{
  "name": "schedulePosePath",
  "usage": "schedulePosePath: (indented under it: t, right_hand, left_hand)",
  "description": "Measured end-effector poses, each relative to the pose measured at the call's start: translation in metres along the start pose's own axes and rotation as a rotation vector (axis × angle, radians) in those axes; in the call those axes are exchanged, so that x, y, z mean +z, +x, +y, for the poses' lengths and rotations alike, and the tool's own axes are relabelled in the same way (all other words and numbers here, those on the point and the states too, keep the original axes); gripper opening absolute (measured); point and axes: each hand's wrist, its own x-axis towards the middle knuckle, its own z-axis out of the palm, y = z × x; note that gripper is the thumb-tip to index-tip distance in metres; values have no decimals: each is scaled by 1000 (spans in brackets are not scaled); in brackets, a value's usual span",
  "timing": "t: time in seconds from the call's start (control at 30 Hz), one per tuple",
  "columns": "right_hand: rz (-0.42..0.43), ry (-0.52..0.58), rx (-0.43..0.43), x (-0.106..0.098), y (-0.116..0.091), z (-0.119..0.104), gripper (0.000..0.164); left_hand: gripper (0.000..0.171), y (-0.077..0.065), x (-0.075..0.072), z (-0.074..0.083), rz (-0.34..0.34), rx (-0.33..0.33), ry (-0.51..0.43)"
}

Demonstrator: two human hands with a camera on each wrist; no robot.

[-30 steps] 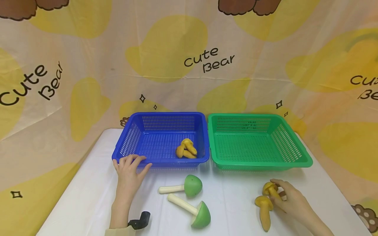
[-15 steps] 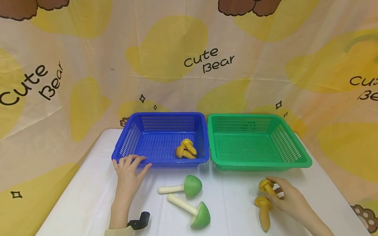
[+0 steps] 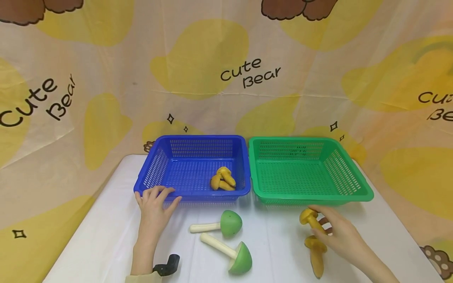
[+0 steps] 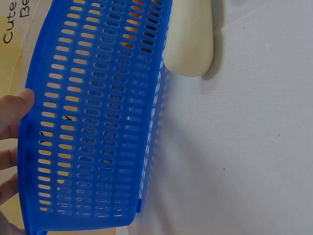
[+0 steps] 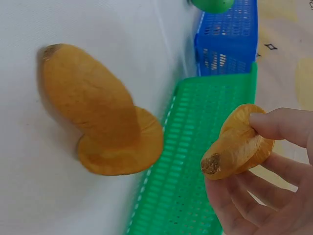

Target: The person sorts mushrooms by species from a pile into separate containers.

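Note:
My right hand (image 3: 341, 234) pinches a yellow toy mushroom (image 3: 311, 220) between thumb and fingers, above the table in front of the green basket (image 3: 311, 196). Below it a second yellow mushroom (image 3: 316, 259) lies on the cloth, large in the right wrist view. In that view the held mushroom (image 5: 237, 147) shows its brown stem end. My left hand (image 3: 155, 202) holds the front rim of the blue basket (image 3: 198, 194) near its left corner, thumb at the rim's edge. Yellow mushrooms (image 3: 223, 181) lie together inside that basket, on the right.
Two green-capped mushrooms with pale stems (image 3: 231, 223) (image 3: 240, 257) lie on the white table (image 3: 276, 251) before the baskets. A black piece (image 3: 168, 265) sticks out beside my left wrist. A printed cloth (image 3: 198, 59) hangs behind the baskets.
My right hand has lifted its yellow mushroom and moved left and toward the green basket. The other yellow mushroom stays on the table. My left hand has kept its place on the blue rim.

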Motion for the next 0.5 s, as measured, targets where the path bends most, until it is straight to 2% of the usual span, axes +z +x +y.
schedulePosePath:
  t: [0.3, 0.5]
  right_hand:
    - [-15, 22, -43, -4, 9, -18, 56]
    - [-50, 40, -34, -6, 18, -31, 57]
  left_hand:
    - [29, 0, -1, 1, -6, -4, 6]
    - [29, 0, -2, 1, -6, -6, 8]
